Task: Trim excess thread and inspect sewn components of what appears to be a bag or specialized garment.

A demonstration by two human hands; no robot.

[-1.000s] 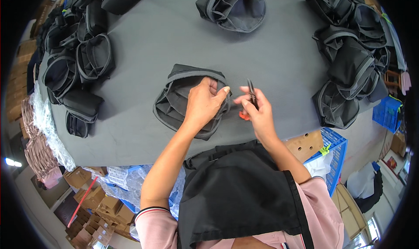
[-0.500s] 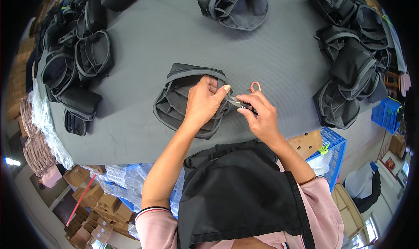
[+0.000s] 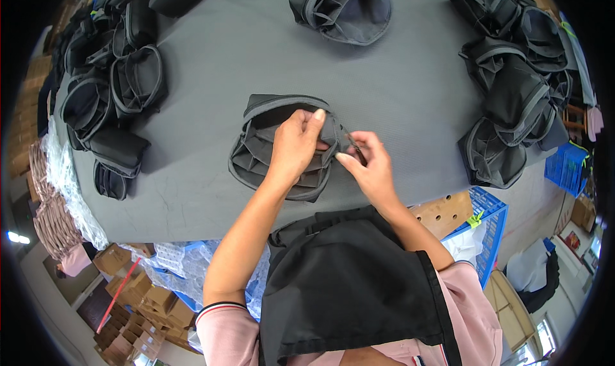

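An unzipped black pouch (image 3: 251,164) with inner dividers lies on the grey table in front of me. My left hand (image 3: 297,145) is closed on the pouch's right rim, thumb on top and fingers inside the opening. At the pouch's right side is my right hand (image 3: 370,167), wrapped round small dark thread snips (image 3: 356,149). Its thumb and fingertips are close to the zipper edge. The snips' blades are hard to make out, and their orange finger loop is hidden from sight.
Another open pouch (image 3: 352,13) sits at the table's far side. Several black pouches are piled along the left (image 3: 138,77) and right (image 3: 512,103) edges. Beside the near right edge stands a blue crate (image 3: 490,215) with a perforated wooden board (image 3: 442,213).
My right hand has shifted slightly left against the pouch's edge, and the snips have turned. My left thumb has moved up and left along the rim.
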